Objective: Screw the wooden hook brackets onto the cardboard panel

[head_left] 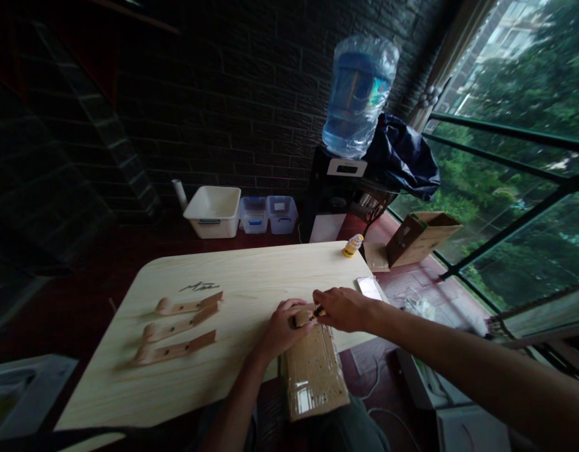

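My left hand (283, 328) is wrapped round a small light-brown wooden piece (304, 316) near the table's front edge. Just to its right, my right hand (342, 307) is closed on a small dark tool (318, 311), whose end meets the wooden piece. Beneath both hands lies a taped cardboard box (313, 376), its near end reaching over my lap. Three wooden brackets (176, 345) rest on the left part of the pale table (251, 270). Behind them are several thin dark pieces (199, 287), too small to make out.
A yellow-capped bottle (352, 245) and a white phone-like slab (368, 288) are at the table's right side. Beyond the table stand a white basket (214, 213), two clear bins (254, 215), a water dispenser (329, 194) and an open carton (418, 238).
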`<state>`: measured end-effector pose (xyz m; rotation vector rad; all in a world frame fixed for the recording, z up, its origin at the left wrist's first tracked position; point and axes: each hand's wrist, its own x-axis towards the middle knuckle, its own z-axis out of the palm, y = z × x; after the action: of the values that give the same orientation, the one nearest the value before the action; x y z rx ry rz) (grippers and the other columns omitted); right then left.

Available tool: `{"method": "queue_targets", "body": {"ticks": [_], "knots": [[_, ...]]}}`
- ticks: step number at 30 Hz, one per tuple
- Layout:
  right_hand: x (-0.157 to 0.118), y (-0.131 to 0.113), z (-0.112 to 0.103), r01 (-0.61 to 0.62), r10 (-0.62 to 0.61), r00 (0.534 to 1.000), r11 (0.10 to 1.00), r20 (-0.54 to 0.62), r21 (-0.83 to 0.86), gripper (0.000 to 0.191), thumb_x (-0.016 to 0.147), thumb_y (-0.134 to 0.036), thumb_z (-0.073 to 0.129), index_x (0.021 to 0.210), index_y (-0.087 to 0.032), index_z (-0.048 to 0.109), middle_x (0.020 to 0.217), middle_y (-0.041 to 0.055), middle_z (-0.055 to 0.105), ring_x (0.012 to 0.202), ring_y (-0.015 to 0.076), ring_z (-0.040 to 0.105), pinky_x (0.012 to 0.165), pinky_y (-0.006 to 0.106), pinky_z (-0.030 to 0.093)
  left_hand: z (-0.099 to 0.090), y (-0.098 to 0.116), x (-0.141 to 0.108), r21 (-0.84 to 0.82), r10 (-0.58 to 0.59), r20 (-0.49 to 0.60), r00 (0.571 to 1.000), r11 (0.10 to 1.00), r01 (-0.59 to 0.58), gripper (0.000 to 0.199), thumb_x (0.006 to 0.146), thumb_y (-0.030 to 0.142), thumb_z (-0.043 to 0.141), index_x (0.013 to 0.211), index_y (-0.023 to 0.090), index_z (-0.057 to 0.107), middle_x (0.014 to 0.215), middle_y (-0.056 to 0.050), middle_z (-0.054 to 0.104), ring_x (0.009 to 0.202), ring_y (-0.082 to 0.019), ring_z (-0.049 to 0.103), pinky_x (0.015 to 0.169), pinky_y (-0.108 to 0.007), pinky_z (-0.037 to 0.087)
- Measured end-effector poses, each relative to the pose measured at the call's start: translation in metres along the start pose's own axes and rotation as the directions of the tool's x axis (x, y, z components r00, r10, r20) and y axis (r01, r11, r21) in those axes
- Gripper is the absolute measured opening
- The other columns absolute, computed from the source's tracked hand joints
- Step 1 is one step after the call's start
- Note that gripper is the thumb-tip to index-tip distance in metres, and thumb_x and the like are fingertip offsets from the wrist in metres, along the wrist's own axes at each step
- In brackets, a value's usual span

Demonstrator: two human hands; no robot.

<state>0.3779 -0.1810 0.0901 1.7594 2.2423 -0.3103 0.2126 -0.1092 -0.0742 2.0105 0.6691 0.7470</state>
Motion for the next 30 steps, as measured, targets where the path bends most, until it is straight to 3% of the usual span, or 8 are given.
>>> {"method": "queue_targets", "body": {"ticks": [3,10,16,19,23,30], "knots": [[0.001,0.002,-0.001,0.05,-0.05,0.999,0.998,0.017,-0.025,0.025,0.098,-0.027,0.051,0.12,-0.017,0.055,0.111,0.0139,0.073,0.101,0.0258,0.071,0.079,0.031,0.05,0.0,0.0,-0.001,-0.005,0.013,-0.003,1.0,1.0,-0.013,0.028,0.077,0.024,0.074,0.105,0.027,0.076,0.123,-0.005,0.066,0.119,-0.024,0.058,0.106,-0.039,0.047],[0.002,0.004,0.003,-0.007,0.007,1.0,1.0,0.001,-0.002,0.026,0.099,-0.031,0.049,0.115,-0.013,0.058,0.103,0.0152,0.075,0.096,0.0282,0.072,0.073,0.031,0.05,-0.002,0.002,-0.001,-0.008,0.004,0.001,1.0,1.0,-0.004,0.031,0.075,0.026,0.078,0.106,0.028,0.075,0.125,-0.005,0.064,0.12,-0.024,0.058,0.108,-0.04,0.047],[-0.004,0.009,0.008,0.043,-0.04,0.998,0.995,-0.038,0.09,0.026,0.098,-0.031,0.048,0.12,-0.017,0.056,0.107,0.0127,0.074,0.099,0.0259,0.071,0.076,0.031,0.047,-0.002,-0.001,-0.001,-0.051,-0.08,-0.06,0.995,0.996,0.077,0.041,0.068,0.032,0.085,0.107,0.026,0.074,0.136,-0.008,0.057,0.128,-0.029,0.054,0.11,-0.044,0.046],[-0.007,0.006,0.007,0.042,-0.038,0.998,0.994,-0.049,0.097,0.024,0.099,-0.029,0.045,0.117,-0.017,0.055,0.106,0.0129,0.074,0.096,0.0254,0.071,0.073,0.03,0.045,0.001,-0.001,-0.001,-0.113,-0.119,-0.051,0.992,0.987,0.113,0.034,0.068,0.027,0.084,0.101,0.024,0.075,0.127,-0.009,0.06,0.121,-0.028,0.058,0.105,-0.042,0.049],[-0.017,0.001,0.006,0.02,-0.014,0.996,0.997,-0.086,0.071,0.02,0.099,-0.027,0.047,0.114,-0.016,0.054,0.103,0.0112,0.074,0.088,0.0244,0.072,0.066,0.03,0.043,0.005,0.007,-0.007,-0.136,-0.079,-0.042,0.996,0.988,0.072,0.024,0.072,0.024,0.08,0.095,0.025,0.074,0.111,-0.006,0.062,0.106,-0.023,0.063,0.094,-0.037,0.054],[-0.044,-0.006,0.035,0.078,-0.076,0.976,0.997,-0.204,0.001,0.013,0.097,-0.018,0.051,0.11,-0.018,0.053,0.097,0.0067,0.071,0.08,0.0211,0.069,0.064,0.031,0.044,0.002,0.019,-0.024,-0.079,-0.035,-0.12,0.992,0.997,0.025,0.031,0.071,0.013,0.076,0.097,0.027,0.07,0.117,-0.004,0.059,0.112,-0.023,0.06,0.097,-0.035,0.052]]}}
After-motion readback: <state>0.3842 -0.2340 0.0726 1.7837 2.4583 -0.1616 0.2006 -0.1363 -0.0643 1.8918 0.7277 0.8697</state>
